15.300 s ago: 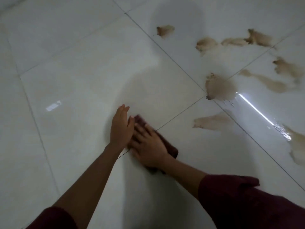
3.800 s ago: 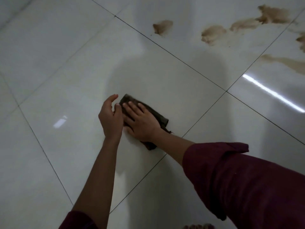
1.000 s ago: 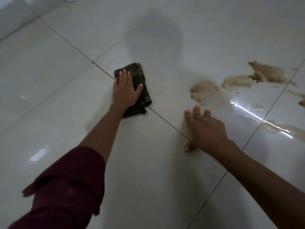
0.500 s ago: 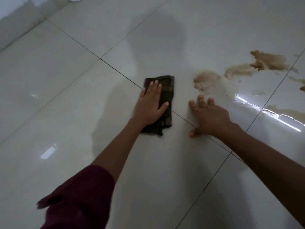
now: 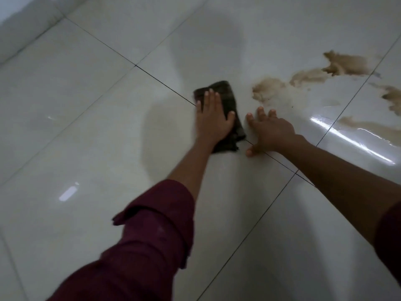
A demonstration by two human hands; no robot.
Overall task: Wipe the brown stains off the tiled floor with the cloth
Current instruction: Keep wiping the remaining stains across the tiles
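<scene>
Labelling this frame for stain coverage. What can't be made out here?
- Head view: the part of the cloth under the left hand, which presses flat on it; any floor stain beneath is hidden.
- Head view: the brown stains run off the right edge, so their full extent is cut off.
- Head view: glare streak masks the tile near the right hand.
- Left sleeve is motion-blurred.

— What kind of place do I see here?
— I think an indoor room, maybe in a home: glossy pale floor tiles (image 5: 91, 131) with dark grout lines (image 5: 165, 84), and a wall base (image 5: 26, 33) at top left.
</scene>
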